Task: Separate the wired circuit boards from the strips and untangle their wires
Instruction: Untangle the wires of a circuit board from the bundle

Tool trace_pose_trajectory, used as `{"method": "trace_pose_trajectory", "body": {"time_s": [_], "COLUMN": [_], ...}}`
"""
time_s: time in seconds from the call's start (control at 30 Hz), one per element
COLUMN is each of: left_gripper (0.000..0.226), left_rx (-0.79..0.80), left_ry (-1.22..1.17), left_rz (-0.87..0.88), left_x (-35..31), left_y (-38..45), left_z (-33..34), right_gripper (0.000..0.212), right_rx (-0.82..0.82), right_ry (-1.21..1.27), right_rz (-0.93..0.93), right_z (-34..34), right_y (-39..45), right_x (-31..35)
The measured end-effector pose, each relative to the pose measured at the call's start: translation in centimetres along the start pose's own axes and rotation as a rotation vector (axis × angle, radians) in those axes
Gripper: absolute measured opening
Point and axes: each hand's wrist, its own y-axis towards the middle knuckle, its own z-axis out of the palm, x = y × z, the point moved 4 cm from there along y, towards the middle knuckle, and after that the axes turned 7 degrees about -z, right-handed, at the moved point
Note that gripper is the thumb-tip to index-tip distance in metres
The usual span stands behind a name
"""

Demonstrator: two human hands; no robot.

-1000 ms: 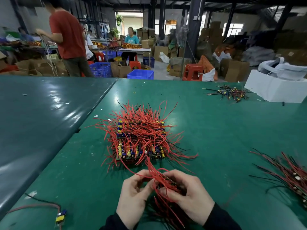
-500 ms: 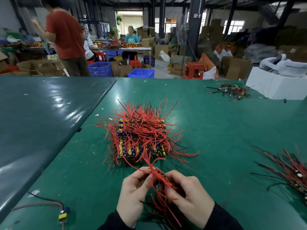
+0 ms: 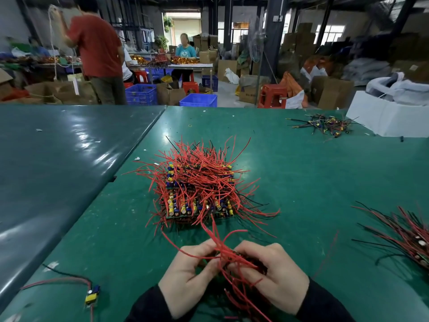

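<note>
Both hands at the near edge of the green table (image 3: 301,182), just in front of the big stack of wired boards (image 3: 199,194). Left hand (image 3: 188,275) and right hand (image 3: 271,275) have fingers curled in, pinching a small red-wire bundle (image 3: 232,259) between them — its board is hidden by the fingers. Single loose board (image 3: 92,296) lies left of the stack, nearer the table edge. Separated pile (image 3: 408,235) sits right of the stack — another small pile (image 3: 325,125) beyond it.

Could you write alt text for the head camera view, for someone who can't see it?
A person's left hand and right hand grip a tangled bunch of red wires over a green table. Beyond them sits a big stack of wired circuit boards with red wires, with smaller piles at the right and a single board lower left.
</note>
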Motion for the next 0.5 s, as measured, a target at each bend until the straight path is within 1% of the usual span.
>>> {"method": "trace_pose_trajectory", "body": {"time_s": [0.03, 0.07, 0.13, 0.2, 0.23, 0.37, 0.4, 0.43, 0.47, 0.5], "left_gripper": [0.036, 0.031, 0.021, 0.034, 0.037, 0.037, 0.041, 0.052, 0.066, 0.074], "left_rx": [0.049, 0.113, 0.207, 0.33, 0.368, 0.344, 0.339, 0.318, 0.288, 0.277], "left_ry": [-0.01, -0.049, -0.182, -0.301, -0.346, -0.457, -0.48, -0.518, -0.579, -0.617], "left_rz": [0.035, 0.035, -0.071, -0.222, -0.258, -0.293, -0.3, -0.335, -0.407, -0.449], "left_x": [-0.5, -0.8, -0.9, -0.5, -0.3, -0.3, -0.4, 0.0, 0.5, 0.7], "left_y": [-0.1, -0.1, -0.4, -0.9, -1.0, -0.6, -0.7, -0.8, -0.9, -0.9], "left_z": [0.0, 0.2, 0.4, 0.9, 1.1, 1.5, 1.6, 1.7, 1.7, 1.7], "right_gripper": [0.002, 0.005, 0.013, 0.024, 0.027, 0.035, 0.034, 0.029, 0.023, 0.019], "right_rx": [0.026, 0.048, 0.1, 0.152, 0.162, 0.158, 0.159, 0.154, 0.141, 0.13], "right_ry": [0.032, 0.073, 0.167, 0.261, 0.319, 0.528, 0.558, 0.586, 0.615, 0.642], "right_rz": [0.003, 0.016, 0.046, 0.062, 0.077, 0.171, 0.179, 0.172, 0.163, 0.166], "right_z": [0.0, 0.0, -0.1, -0.1, -0.2, -0.2, -0.2, -0.2, -0.3, -0.3], "right_y": [0.0, 0.0, -0.1, -0.2, -0.2, -0.4, -0.5, -0.5, -0.4, -0.4], "right_x": [0.1, 0.1, 0.4, 0.8, 0.9, 0.9, 0.9, 0.9, 0.9, 0.9]}}
